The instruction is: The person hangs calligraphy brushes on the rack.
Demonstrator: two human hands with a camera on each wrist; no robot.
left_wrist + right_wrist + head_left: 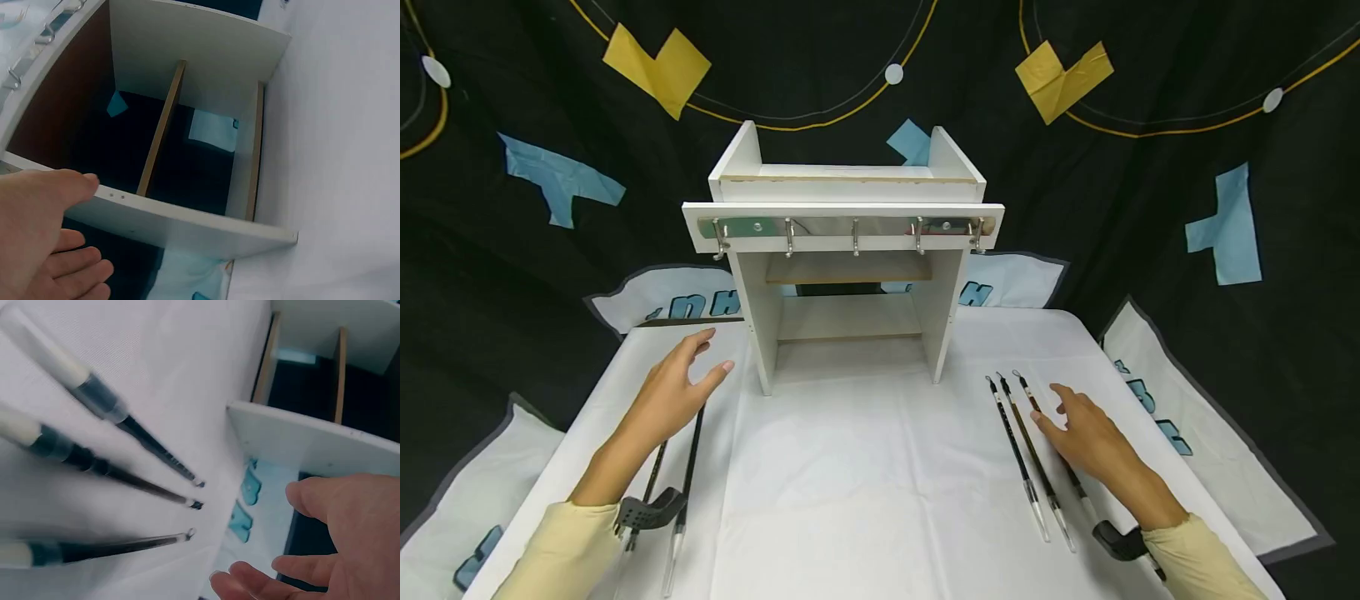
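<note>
A small white shelf rack stands upright at the back of the table, a row of metal hooks along its front rail. My left hand hovers left of the rack, thumb and fingers spread, holding nothing. Beneath that arm lie two ink brushes, partly hidden by it. On the other side, my right hand is held over the table with loosely bent fingers and nothing in its grasp. Three ink brushes with hanging loops and clear caps lie beside and partly under it; the right wrist view shows their capped tips close up.
White cloth covers the table. Black fabric hangs behind, with yellow tape and blue tape on it. White lettered sheets lie around the table's edges. Inside the rack are horizontal shelves.
</note>
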